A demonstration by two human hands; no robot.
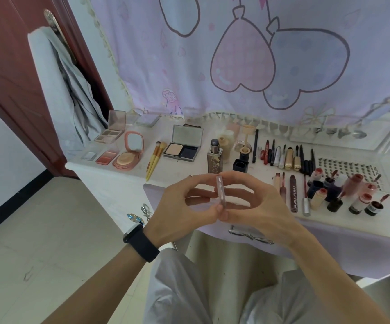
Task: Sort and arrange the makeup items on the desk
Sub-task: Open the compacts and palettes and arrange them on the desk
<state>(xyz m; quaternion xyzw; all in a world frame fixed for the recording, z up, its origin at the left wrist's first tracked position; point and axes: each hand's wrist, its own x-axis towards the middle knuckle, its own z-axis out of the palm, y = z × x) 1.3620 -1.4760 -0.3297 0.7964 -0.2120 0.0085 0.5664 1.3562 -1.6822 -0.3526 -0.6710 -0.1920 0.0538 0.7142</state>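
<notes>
My left hand (180, 206) and my right hand (257, 204) together hold a small flat clear compact (221, 191) edge-on, in front of the white desk (109, 169). On the desk's left lie open palettes (108, 134), a round pink powder compact (128, 157) and a blush pan (106, 157). Two yellow brushes (153, 162) lie beside a grey powder case (183, 148). A foundation bottle (215, 160) stands mid-desk. Pencils and mascaras (285, 155) form a row, with lip tubes and small bottles (343, 192) at the right.
A sheet of false lashes (350, 169) lies at the far right. A lilac cloth with heart balloons (247, 61) hangs behind the desk. A brown door (14, 73) with a grey garment (72, 94) stands to the left. Hair clips (140, 213) sit at the desk's front corner.
</notes>
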